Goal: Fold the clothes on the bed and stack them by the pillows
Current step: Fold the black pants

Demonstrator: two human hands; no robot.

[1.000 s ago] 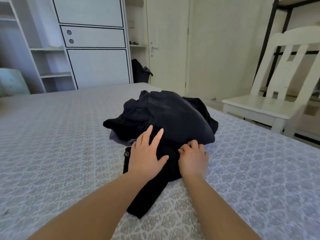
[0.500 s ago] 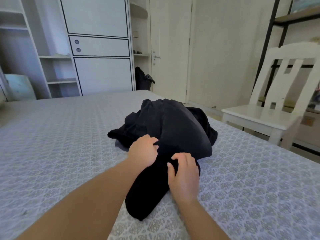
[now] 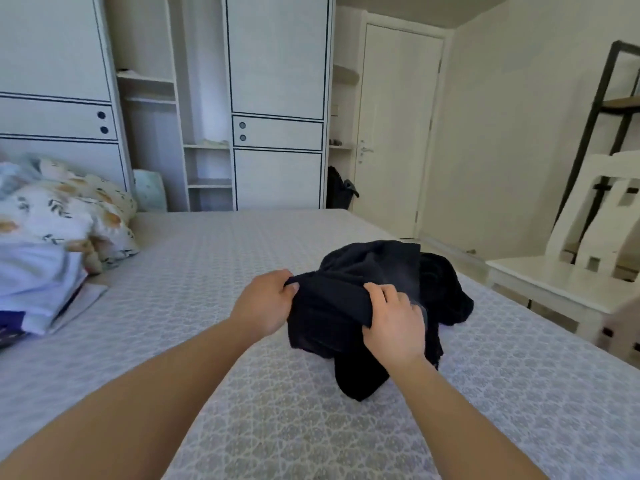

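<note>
Left hand (image 3: 265, 304) and right hand (image 3: 393, 320) each pinch the dark garment's (image 3: 346, 306) top edge, lifting it off the heap. Likely next: shake flat on the bed (image 3: 207, 271), then fold.

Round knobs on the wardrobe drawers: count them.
4. Two round knobs stacked on the left drawer, two stacked on the middle drawer. More may sit beyond the left edge.

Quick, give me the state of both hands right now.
Left hand: closed, pinching the edge of the dark garment.
Right hand: closed, fingers curled round a fold of the same garment.
</note>
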